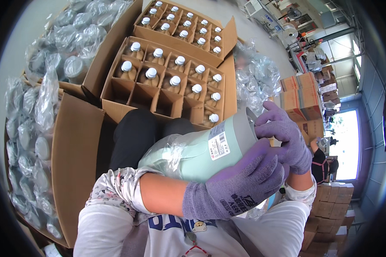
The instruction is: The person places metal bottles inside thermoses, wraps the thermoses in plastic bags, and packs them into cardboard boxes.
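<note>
A pale green plastic cylinder, like a vacuum flask's outer shell (194, 154), lies slantwise over my lap. Clear plastic film (173, 154) wraps its far part, and a white sticker (218, 146) with writing and a barcode is on its side. Its grey rim (246, 128) and open end face right. My left hand (241, 183), in a grey-purple glove, curls beside the rim, the forearm running along the shell. At the open mouth is my gloved right hand (281, 135), with fingers over the rim's edge. Whatever lies between the fingertips of both hands is hidden.
Past my knees, a divided carton (148, 110) holds bottle-like vessels with white caps; a similar carton (186, 41) stands behind. Film-wrapped items fill cartons at left (58, 160). Bagged goods (254, 77) and stacked boxes (300, 94) are at right. A person (320, 163) is farther off.
</note>
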`<state>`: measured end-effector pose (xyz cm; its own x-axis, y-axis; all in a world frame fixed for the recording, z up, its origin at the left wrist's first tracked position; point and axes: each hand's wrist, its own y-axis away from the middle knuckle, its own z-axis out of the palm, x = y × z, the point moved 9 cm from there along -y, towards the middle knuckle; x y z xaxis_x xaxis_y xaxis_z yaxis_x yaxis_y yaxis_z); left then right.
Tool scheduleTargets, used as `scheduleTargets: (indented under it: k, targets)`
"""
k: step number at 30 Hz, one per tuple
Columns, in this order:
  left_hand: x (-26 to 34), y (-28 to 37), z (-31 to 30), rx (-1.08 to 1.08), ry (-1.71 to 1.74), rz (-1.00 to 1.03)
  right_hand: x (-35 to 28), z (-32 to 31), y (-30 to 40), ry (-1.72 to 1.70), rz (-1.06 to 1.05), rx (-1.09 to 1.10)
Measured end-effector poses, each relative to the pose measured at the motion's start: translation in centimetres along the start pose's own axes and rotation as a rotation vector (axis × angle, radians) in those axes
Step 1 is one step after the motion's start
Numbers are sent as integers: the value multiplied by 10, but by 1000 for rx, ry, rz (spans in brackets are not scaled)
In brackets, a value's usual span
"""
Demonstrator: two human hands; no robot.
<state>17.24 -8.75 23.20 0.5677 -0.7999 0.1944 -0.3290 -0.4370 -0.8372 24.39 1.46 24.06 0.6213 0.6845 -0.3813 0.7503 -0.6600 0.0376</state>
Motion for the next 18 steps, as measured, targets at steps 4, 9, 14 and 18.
scheduleTargets:
  k: [4,9,14,18]
  targets:
    - [26,9,5,-12,-29,69,-10,4,24,90,187,4]
    - [-10,6,-38,23,363,116,3,9,36,-227,433,84]
    - [-128,202,0,-381,1185,-636,38,15,49,-643,396,323]
    - [-120,173,-2,-179,956,-638,5,12,-2,-780,295,402]
